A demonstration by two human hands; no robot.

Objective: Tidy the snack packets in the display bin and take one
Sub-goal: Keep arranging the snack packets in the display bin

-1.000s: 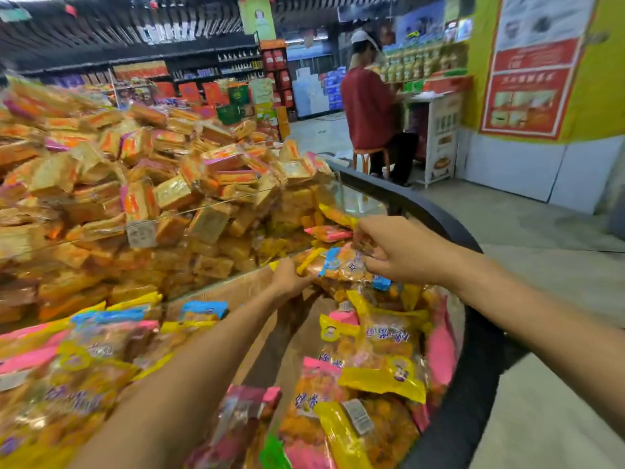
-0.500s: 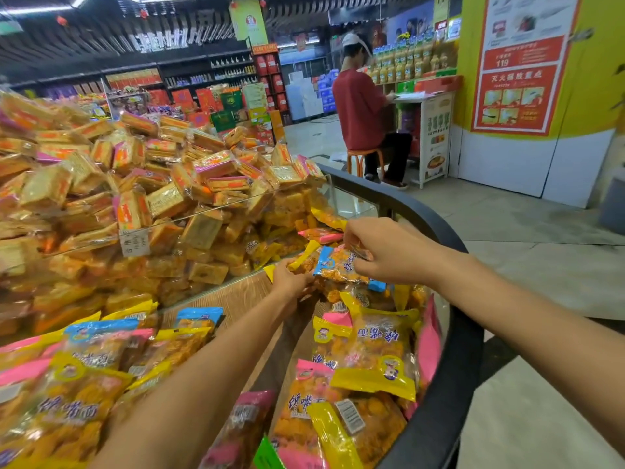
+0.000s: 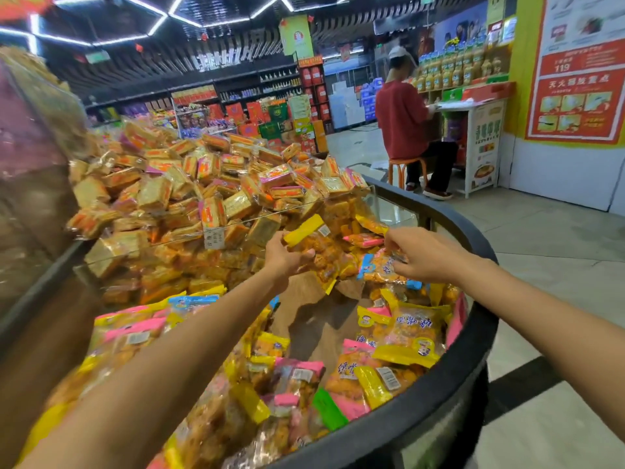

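Note:
The display bin (image 3: 473,363) has a black curved rim and holds several clear snack packets with yellow, pink and blue headers. My left hand (image 3: 282,257) grips a yellow-topped snack packet (image 3: 309,233), lifted above the pile at the bin's far end. My right hand (image 3: 422,255) pinches the top of a blue-edged packet (image 3: 377,267) lying on the far pile. A yellow packet with a cartoon face (image 3: 411,333) lies near the right rim. Bare wooden bin floor (image 3: 313,319) shows between the packets.
A clear divider (image 3: 236,225) with a price label separates this bin from a tall heap of square orange cracker packs (image 3: 203,184). A person in a red top (image 3: 402,123) sits on a stool by a white counter (image 3: 483,143). Tiled floor lies to the right.
My left hand has lifted the yellow-topped packet up from the pile. My right hand has stayed at the blue-edged packet. The camera has tilted upward.

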